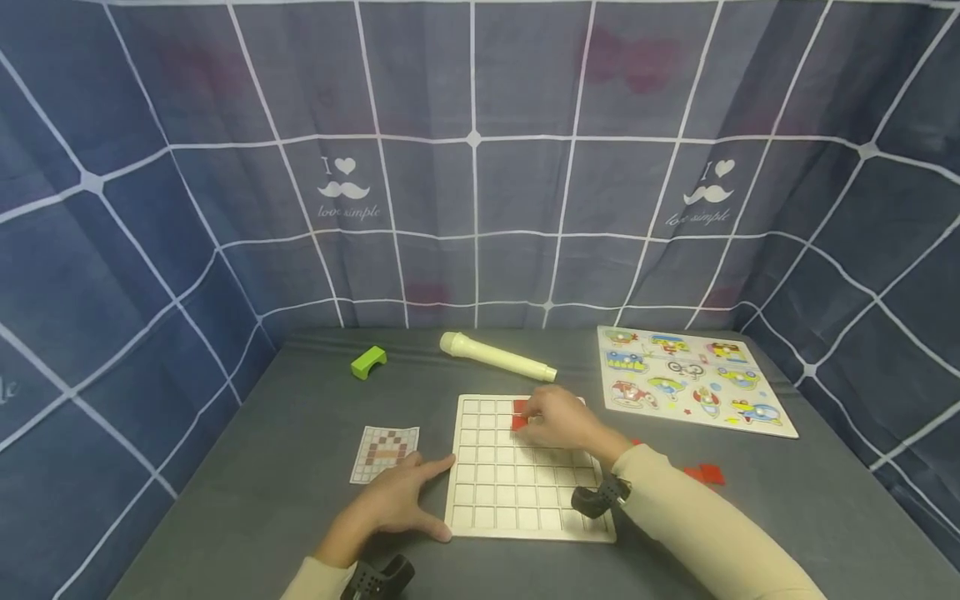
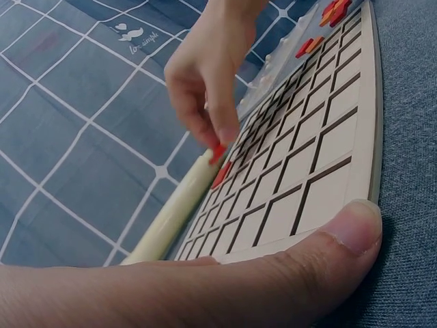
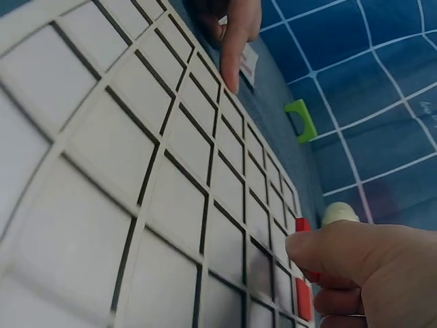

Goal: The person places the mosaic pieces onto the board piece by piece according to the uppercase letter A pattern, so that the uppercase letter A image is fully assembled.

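Observation:
A pale square grid board (image 1: 495, 473) lies flat on the dark cloth. Over its far rows, my right hand (image 1: 562, 417) pinches a small red tile (image 2: 217, 152) between thumb and fingertips. Another red tile (image 2: 221, 175) lies at the far edge of the grid, just below the pinched one. The right wrist view shows red tile pieces (image 3: 303, 298) beside the thumb, partly covered by it. At the board's left side rests my left hand (image 1: 397, 496), thumb and forefinger extended and touching the edge; the thumb is by the near corner.
Left of the board lies a pattern card (image 1: 371, 462). Beyond are a green arch block (image 1: 368, 362) and a cream toy microphone (image 1: 498, 357). A picture puzzle board (image 1: 690, 379) lies at the back right. Loose red tiles (image 1: 711, 474) lie right of the grid, near the right forearm.

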{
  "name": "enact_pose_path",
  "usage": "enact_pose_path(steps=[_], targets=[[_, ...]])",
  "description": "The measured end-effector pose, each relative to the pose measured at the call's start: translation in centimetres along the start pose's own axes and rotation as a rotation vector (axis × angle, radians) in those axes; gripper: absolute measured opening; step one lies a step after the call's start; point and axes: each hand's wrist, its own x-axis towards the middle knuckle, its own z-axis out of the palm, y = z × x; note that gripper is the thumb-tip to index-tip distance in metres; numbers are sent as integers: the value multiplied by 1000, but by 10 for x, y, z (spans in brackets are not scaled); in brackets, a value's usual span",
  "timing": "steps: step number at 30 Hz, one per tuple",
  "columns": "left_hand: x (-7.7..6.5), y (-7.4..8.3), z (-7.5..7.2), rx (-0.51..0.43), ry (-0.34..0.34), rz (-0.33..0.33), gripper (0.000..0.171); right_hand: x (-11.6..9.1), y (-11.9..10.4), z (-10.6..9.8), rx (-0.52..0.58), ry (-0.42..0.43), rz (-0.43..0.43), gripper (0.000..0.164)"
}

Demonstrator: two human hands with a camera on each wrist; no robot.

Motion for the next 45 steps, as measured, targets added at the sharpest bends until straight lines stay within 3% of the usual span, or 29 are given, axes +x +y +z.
enact_pose_path(steps=[7,9,16,23,29,45], targets=[[1,1,0,-16,-7,-5,103,15,-2,13,-41,22,-68,9],[1,1,0,-15,-6,-6,103,16,-4,13,-32,14,-50,4],[4,1,0,-27,-8,-13,102,20,-11,16,-46,-52,25,21],[3,1,-1,-11,-9,-6,103,24,-14,17,-51,-75,58,18],[3,0,-2,-14,-7,-13,102,25,-14,19,-64,-61,91,11],[0,1,-1,-12,4,-23,103,23,-14,20,-31,-62,152,16]])
